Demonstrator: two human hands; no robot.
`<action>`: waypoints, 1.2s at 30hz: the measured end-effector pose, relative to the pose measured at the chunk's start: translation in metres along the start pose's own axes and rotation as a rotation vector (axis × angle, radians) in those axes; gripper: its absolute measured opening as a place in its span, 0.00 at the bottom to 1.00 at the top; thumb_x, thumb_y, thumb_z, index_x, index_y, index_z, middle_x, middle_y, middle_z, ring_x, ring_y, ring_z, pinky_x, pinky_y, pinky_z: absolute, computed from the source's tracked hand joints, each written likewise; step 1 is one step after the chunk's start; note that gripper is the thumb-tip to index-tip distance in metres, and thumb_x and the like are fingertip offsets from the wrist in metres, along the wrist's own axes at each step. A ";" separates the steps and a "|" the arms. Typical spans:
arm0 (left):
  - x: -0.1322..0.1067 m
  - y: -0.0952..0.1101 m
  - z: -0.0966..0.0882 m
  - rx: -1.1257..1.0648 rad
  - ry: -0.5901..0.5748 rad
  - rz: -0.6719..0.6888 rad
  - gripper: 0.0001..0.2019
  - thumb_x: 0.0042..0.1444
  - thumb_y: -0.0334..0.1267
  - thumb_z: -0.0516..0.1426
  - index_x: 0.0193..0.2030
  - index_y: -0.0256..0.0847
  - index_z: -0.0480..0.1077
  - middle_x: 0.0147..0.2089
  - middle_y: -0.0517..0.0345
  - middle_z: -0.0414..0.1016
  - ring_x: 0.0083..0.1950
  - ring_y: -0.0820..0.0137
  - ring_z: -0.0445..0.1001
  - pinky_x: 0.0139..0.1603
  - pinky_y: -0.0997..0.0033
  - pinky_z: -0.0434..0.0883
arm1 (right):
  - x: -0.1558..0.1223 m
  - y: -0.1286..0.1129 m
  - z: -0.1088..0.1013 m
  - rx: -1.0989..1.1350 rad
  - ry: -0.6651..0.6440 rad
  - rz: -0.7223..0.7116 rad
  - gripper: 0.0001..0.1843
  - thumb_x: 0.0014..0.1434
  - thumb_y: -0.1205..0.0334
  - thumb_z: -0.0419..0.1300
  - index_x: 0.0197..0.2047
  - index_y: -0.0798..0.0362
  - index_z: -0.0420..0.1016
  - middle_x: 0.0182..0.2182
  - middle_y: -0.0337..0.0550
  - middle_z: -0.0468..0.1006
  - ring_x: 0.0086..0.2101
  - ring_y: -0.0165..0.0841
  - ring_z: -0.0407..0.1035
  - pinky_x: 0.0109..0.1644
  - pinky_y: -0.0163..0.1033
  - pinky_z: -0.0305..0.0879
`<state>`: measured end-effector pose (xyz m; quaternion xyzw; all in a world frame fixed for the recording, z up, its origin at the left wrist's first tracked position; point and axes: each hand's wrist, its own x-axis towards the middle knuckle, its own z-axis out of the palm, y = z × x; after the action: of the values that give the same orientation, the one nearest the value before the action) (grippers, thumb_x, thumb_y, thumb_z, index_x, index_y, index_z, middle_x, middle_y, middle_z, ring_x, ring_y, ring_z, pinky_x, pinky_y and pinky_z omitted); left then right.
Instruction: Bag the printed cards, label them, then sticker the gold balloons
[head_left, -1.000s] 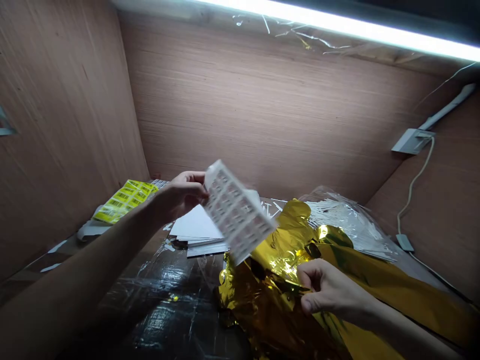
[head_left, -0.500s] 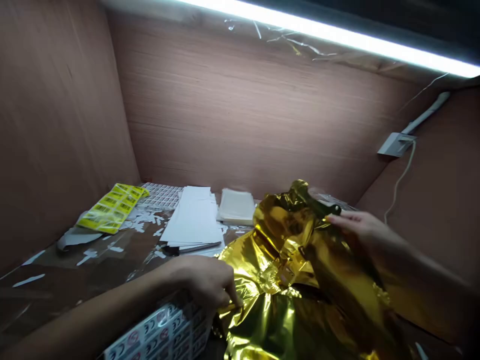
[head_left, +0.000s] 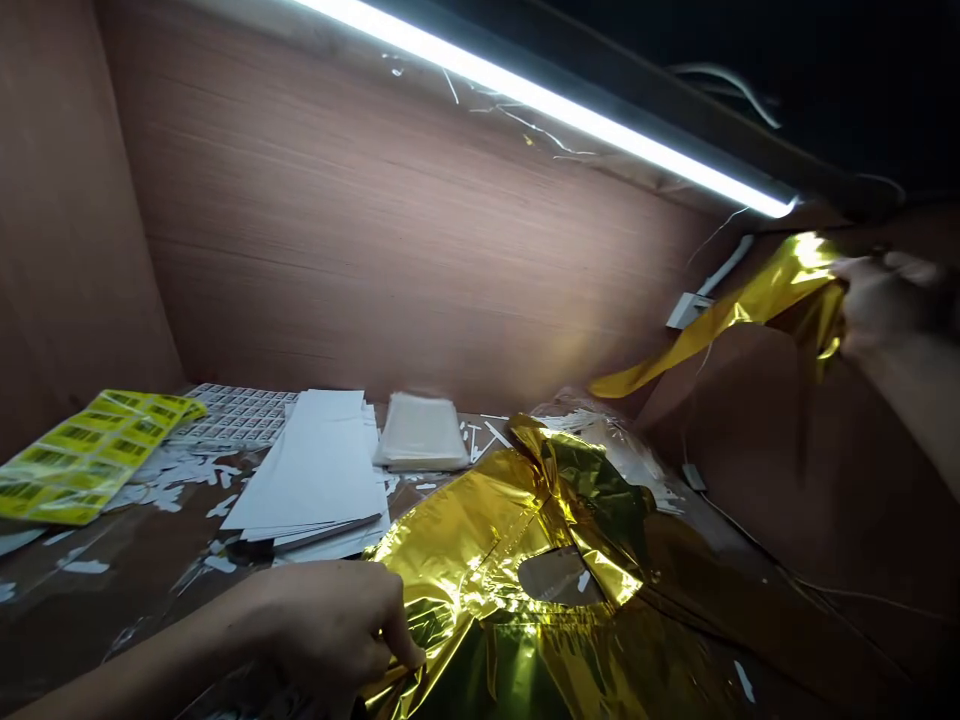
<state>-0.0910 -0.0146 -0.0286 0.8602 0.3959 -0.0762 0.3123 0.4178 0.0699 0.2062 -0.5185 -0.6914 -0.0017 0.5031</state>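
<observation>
A crumpled, shiny gold foil balloon (head_left: 450, 530), uninflated, spreads over the front of the table, with an oval hole through it. At its lower left edge, my left hand (head_left: 337, 620) is closed and pinches the foil. Up at the right, my right hand (head_left: 892, 300) is blurred but gripped round a long band of gold foil (head_left: 757, 290) that trails down to the left. Whether this band joins the spread foil, I cannot make out.
White card sheets (head_left: 307, 470), a stack of clear bags (head_left: 424, 430), yellow label sheets (head_left: 82, 450) and a printed sticker sheet (head_left: 240, 412) lie behind. Paper scraps litter the table. A tube light (head_left: 555, 95) hangs above; a cable (head_left: 750, 545) runs along the right.
My right hand has risen up and to the right, drawing out a band of gold foil. The hole in the spread foil shows more openly. The view has turned right.
</observation>
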 end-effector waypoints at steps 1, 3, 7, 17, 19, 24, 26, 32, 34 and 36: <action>0.000 0.001 -0.001 0.000 0.002 0.001 0.28 0.45 0.32 0.56 0.51 0.58 0.84 0.34 0.56 0.88 0.23 0.66 0.68 0.22 0.72 0.56 | -0.009 0.004 0.011 -0.038 0.031 -0.045 0.33 0.72 0.41 0.45 0.33 0.50 0.84 0.31 0.46 0.86 0.42 0.38 0.82 0.36 0.35 0.69; -0.001 0.004 -0.002 0.016 -0.005 -0.010 0.28 0.46 0.32 0.56 0.52 0.59 0.84 0.37 0.56 0.89 0.27 0.63 0.74 0.24 0.72 0.58 | -0.036 0.015 0.046 -0.124 0.021 -0.133 0.19 0.68 0.49 0.58 0.41 0.52 0.85 0.37 0.45 0.88 0.46 0.39 0.81 0.40 0.34 0.70; -0.001 0.004 -0.005 0.026 -0.032 -0.013 0.28 0.48 0.31 0.56 0.52 0.59 0.84 0.40 0.57 0.89 0.36 0.58 0.81 0.29 0.69 0.63 | -0.105 0.044 0.129 -0.248 -0.392 -0.263 0.17 0.63 0.64 0.60 0.51 0.56 0.85 0.52 0.46 0.86 0.51 0.39 0.81 0.58 0.38 0.72; 0.000 -0.015 -0.024 -0.293 0.222 0.054 0.17 0.64 0.41 0.55 0.50 0.40 0.83 0.46 0.52 0.85 0.44 0.63 0.78 0.41 0.72 0.68 | -0.203 0.081 0.167 -0.291 -0.767 -0.304 0.10 0.64 0.63 0.60 0.35 0.50 0.84 0.56 0.49 0.83 0.58 0.48 0.77 0.62 0.49 0.74; 0.001 -0.013 -0.025 -0.359 0.293 0.043 0.18 0.65 0.44 0.54 0.49 0.38 0.82 0.41 0.53 0.81 0.39 0.65 0.74 0.38 0.72 0.66 | -0.206 0.084 0.164 -0.281 -0.777 -0.261 0.15 0.66 0.57 0.61 0.30 0.50 0.83 0.53 0.49 0.85 0.54 0.49 0.80 0.55 0.48 0.78; 0.001 -0.004 -0.024 -0.508 0.448 -0.007 0.19 0.64 0.50 0.56 0.49 0.37 0.80 0.32 0.59 0.72 0.31 0.69 0.66 0.32 0.71 0.62 | -0.201 0.083 0.158 -0.243 -0.651 -0.147 0.23 0.71 0.48 0.55 0.37 0.52 0.86 0.48 0.54 0.87 0.49 0.53 0.81 0.51 0.51 0.77; 0.001 0.000 -0.021 -0.515 0.526 0.006 0.17 0.65 0.48 0.56 0.47 0.38 0.80 0.32 0.58 0.74 0.31 0.68 0.67 0.32 0.71 0.63 | -0.203 0.067 0.163 -0.199 -0.527 -0.110 0.23 0.72 0.47 0.54 0.41 0.53 0.86 0.48 0.56 0.86 0.49 0.53 0.81 0.53 0.53 0.77; 0.009 0.017 0.000 -0.473 0.695 0.054 0.13 0.69 0.46 0.55 0.47 0.40 0.77 0.30 0.58 0.79 0.26 0.71 0.68 0.27 0.71 0.62 | -0.248 -0.052 0.213 0.152 -0.472 -0.220 0.18 0.68 0.52 0.64 0.59 0.43 0.80 0.61 0.48 0.80 0.59 0.47 0.76 0.63 0.55 0.74; 0.013 0.020 0.008 -0.491 0.699 0.086 0.12 0.70 0.45 0.55 0.46 0.40 0.76 0.29 0.58 0.79 0.24 0.73 0.67 0.26 0.72 0.61 | -0.266 -0.084 0.236 0.295 -0.538 -0.275 0.30 0.64 0.51 0.68 0.68 0.42 0.72 0.66 0.48 0.74 0.63 0.47 0.72 0.65 0.55 0.73; 0.017 0.021 0.015 -0.511 0.704 0.109 0.12 0.70 0.44 0.55 0.44 0.39 0.75 0.27 0.59 0.77 0.24 0.73 0.66 0.25 0.72 0.60 | -0.277 -0.100 0.257 0.444 -0.533 -0.276 0.36 0.61 0.52 0.72 0.70 0.43 0.69 0.64 0.49 0.76 0.61 0.45 0.74 0.63 0.51 0.75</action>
<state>-0.0626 -0.0233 -0.0371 0.7485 0.4383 0.3385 0.3649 0.1557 -0.0401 -0.0619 -0.2809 -0.8451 0.2155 0.4005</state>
